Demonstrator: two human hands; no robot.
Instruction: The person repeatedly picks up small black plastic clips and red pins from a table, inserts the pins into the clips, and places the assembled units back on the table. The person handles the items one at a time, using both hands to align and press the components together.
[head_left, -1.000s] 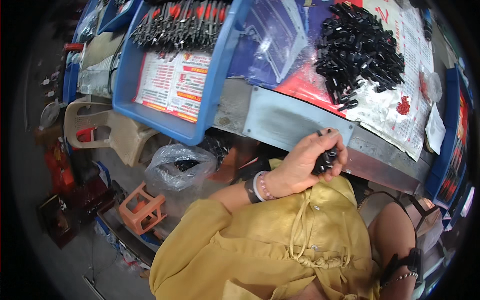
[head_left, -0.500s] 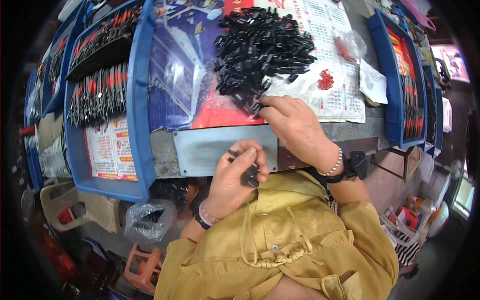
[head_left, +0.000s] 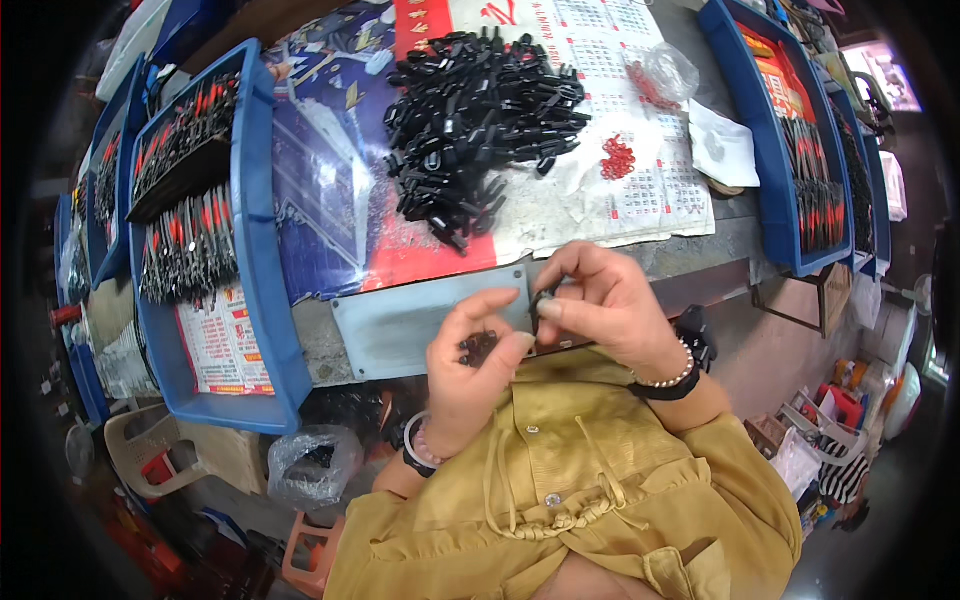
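Note:
My left hand [head_left: 462,385] is loosely curled around several small black plastic parts [head_left: 478,347], which lie in the palm with the thumb beside them. Close by on the right, my right hand [head_left: 615,315] pinches a small black plastic piece [head_left: 543,300] between thumb and fingers. Both hands are near each other over the table's front edge, by a grey metal plate [head_left: 400,325]. Farther back, a big heap of black plastic parts [head_left: 480,115] rests on printed sheets. To its right lies a small cluster of tiny red pieces [head_left: 617,158].
At the left a blue tray [head_left: 262,200] holds rows of dark tools with red marks; a similar blue tray [head_left: 745,130] stands at the right. A clear plastic bag [head_left: 668,75] and a white paper piece [head_left: 722,145] lie right of the heap. A beige chair [head_left: 190,455] is below left.
My right hand has come back from the near edge of the heap with a black piece and now sits beside my left hand. The view has shifted slightly.

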